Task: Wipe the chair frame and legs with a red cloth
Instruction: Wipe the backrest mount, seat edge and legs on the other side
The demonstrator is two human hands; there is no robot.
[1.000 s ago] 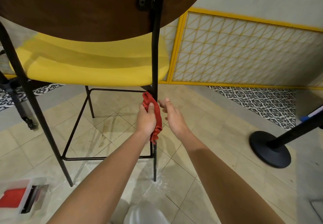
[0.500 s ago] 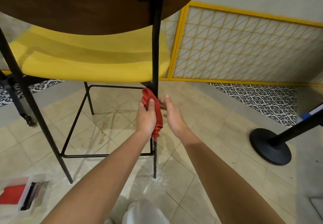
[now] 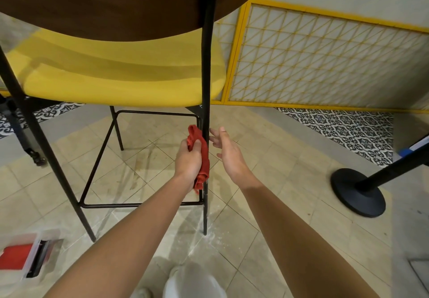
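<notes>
A tall chair with a yellow seat [image 3: 120,81], a dark wooden back and a black metal frame stands right in front of me. Its near right leg [image 3: 205,70] runs from the back down to the floor. My left hand [image 3: 187,162] grips a red cloth [image 3: 202,156] and holds it against this leg, just below the seat. My right hand [image 3: 228,152] is beside the leg on its right, fingers spread and relaxed, holding nothing and a little apart from the metal.
A black footrest rail [image 3: 139,204] links the legs low down. A black stanchion base [image 3: 358,195] stands on the tiles at right. A clear box with a red item [image 3: 21,254] lies at lower left. A yellow lattice panel [image 3: 325,60] lines the wall.
My right hand has drawn back slightly from the leg and spread its fingers. The left hand keeps the cloth on the leg at about the same height.
</notes>
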